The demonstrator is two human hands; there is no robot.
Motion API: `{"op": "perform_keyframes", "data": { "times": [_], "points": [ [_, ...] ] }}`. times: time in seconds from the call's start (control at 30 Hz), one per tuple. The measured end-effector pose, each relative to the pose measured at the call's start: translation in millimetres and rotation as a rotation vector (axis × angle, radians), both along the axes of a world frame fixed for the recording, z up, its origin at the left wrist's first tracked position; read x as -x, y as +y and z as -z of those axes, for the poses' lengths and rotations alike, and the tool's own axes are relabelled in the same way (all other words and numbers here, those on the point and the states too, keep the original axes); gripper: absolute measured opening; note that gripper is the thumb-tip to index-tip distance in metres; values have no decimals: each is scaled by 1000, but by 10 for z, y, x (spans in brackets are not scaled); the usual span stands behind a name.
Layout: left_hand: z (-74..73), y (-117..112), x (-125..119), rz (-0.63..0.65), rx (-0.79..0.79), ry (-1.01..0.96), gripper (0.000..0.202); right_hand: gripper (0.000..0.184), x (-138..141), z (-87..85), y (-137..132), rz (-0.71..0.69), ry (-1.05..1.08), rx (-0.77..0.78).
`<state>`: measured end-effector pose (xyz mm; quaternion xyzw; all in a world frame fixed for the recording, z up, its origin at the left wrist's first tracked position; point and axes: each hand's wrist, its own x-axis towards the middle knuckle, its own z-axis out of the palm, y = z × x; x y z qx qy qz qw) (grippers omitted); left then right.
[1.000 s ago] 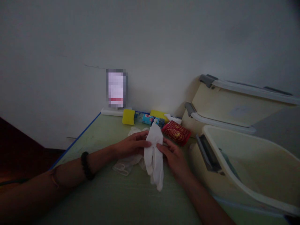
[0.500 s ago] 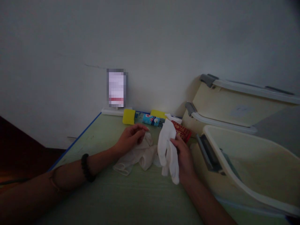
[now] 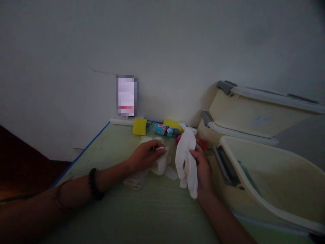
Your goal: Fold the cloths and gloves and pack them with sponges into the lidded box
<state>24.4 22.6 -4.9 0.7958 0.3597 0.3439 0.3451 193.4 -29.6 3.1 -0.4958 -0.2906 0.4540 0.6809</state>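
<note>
My right hand (image 3: 203, 169) is closed on a white cloth glove (image 3: 187, 159), whose fingers hang down toward the table. My left hand (image 3: 147, 154) pinches a thin, pale, see-through glove (image 3: 161, 166) with thumb and fingers together. That glove is crumpled, and part of it spreads on the table under and below the hand. Behind the white glove lies a red packet (image 3: 201, 143), partly hidden by it. A clear bottle (image 3: 164, 130) with a blue label rests on its side beyond both hands.
Two yellow sponges (image 3: 139, 126) (image 3: 170, 124) lie at the table's back edge. A lit phone (image 3: 126, 96) stands in a white holder (image 3: 122, 120) against the wall. An uncovered cream bin (image 3: 276, 179) is at the right, with lidded bins (image 3: 254, 115) stacked behind it.
My left hand has moved slightly right, drawing the thin glove with it and bunching it. My right hand and the white glove have shifted a little to the right.
</note>
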Motion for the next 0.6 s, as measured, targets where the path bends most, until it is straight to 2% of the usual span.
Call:
{"op": "perform_keyframes", "data": {
  "times": [0.13,0.23,0.3,0.4,0.5,0.6],
  "points": [
    [-5,68,32,-335,49,-325,17,29,4,-1,-2,-5,12,2],
    [14,104,55,-400,69,-416,12,30,14,-3,-13,-48,22,1],
    [20,96,59,-333,49,-408,13,31,32,-8,-24,-84,25,27],
    [3,33,49,-152,5,-353,18,33,78,-11,-43,-166,40,66],
    [-24,-39,32,53,192,-324,24,33,121,7,-64,-240,59,79],
    [-35,-64,20,169,372,-279,33,32,137,51,-80,-353,2,62]
  ]
}}
